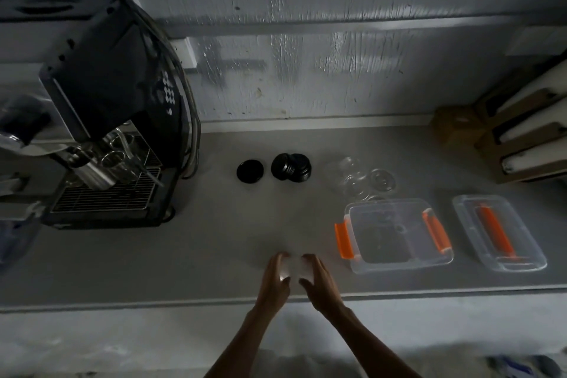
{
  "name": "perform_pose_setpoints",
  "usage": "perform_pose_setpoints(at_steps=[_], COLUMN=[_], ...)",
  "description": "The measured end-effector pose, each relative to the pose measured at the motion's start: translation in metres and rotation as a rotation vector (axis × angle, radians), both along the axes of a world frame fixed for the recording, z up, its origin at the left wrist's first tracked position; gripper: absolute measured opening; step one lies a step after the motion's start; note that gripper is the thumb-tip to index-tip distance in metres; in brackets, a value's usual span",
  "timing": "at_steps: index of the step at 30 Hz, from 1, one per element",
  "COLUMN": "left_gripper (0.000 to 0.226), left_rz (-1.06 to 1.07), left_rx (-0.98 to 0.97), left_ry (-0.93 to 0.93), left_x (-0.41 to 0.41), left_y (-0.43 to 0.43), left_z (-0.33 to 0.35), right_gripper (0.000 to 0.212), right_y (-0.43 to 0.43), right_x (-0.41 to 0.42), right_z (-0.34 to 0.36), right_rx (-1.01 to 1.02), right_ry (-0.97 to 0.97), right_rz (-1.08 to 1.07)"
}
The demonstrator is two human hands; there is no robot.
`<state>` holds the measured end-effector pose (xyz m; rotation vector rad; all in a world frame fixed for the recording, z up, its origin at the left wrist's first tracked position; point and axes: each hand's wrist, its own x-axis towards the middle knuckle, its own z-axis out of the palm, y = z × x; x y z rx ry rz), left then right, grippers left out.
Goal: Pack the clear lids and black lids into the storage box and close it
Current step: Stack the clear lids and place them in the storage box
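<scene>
Grey and matt, the long flat counter (245, 239) runs from left to right, and it ends at a pale front edge near the person. Behind it stands a grey-white painted wall (306, 40) with rough, peeling streaks. The room is dim.

On the left of the counter is a big black and steel coffee machine (107, 101) with a metal drip grid (107, 193). At the far right edge some brown cardboard boxes (521, 144) lie one on another.

The round black plastic lids (291, 167) are in the middle of the counter, toward the wall: one small pile and one single lid just beside it on the left. The round clear plastic lids (362, 178) lie scattered to the right of them, just behind the storage box.

The clear rectangular plastic storage box (395, 264) with orange side latches (343, 239) stands open on the right part of the counter. Its clear flat cover (469, 209) with an orange handle (492, 228) lies apart, on the right of it.

Near the front edge, the left hand (276, 279) and the right hand (322, 282) are close together. Between them they hold a small pale bright object (293, 268). The fingers of each hand are curved round its side. The object is too bright to tell what it is.
</scene>
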<state>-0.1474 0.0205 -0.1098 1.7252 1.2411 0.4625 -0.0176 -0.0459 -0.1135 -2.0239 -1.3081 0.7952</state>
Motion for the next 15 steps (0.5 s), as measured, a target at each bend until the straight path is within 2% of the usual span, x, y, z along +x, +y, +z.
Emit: perform_pose_setpoints(at_steps=[2,4,10,12,15], left_gripper=[0.037,0.04,0.037,0.032,0.04], left_rz=[0.002,-0.025,-0.058,-0.024,0.057], left_rx=[0.018,0.027,0.043,0.017,0.007], left_ry=[0.004,0.013,0.012,0.016,0.006], left_x=[0.0,0.001,-0.001,0.001,0.007], left_y=[0.002,0.004,-0.009,-0.014,-0.019], left_z=[0.003,0.005,0.007,0.007,0.01], right_gripper=[0.035,0.03,0.033,0.034,0.035], right_y=[0.001,0.003,-0.003,-0.003,-0.002], right_x=[0.0,0.003,0.006,0.007,0.012], right_z=[0.0,-0.004,-0.005,-0.005,-0.002], right_rx=[-0.002,0.024,-0.002,-0.007,-0.038], right_ry=[0.004,-0.002,0.043,0.074,0.091], right_rz=[0.007,0.042,0.047,0.05,0.056])
